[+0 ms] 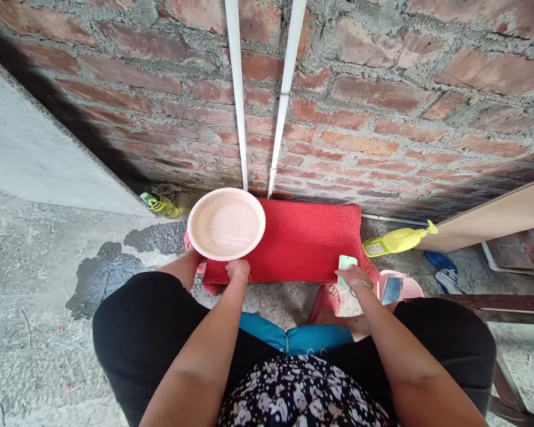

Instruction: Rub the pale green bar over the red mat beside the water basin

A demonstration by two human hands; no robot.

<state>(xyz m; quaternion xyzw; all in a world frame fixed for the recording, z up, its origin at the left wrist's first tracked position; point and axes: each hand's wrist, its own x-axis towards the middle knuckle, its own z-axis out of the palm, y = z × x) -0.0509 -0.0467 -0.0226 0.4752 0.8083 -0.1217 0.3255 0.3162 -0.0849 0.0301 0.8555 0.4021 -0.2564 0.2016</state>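
My left hand (237, 270) is closed at the near edge of a red textured mat (311, 237), right beside the rim of a pale pink basin (194, 246). Its fingertips are hidden, so what they grip does not show. The round basin holds shallow clear water and stands over the mat's left end. At the right end of the mat, my right hand (356, 276) is closed on a flat, rounded mint-green object (347, 261). That object's underside is hidden against the mat.
A yellow spray bottle (396, 240) lies right of the mat, near a pink container (416, 286) and a blue slipper (445, 274). Another yellow-green bottle (160, 205) is left of the basin. Two white pipes (238, 89) run down the brick wall (374, 118). Wet patches (102, 279) darken the concrete.
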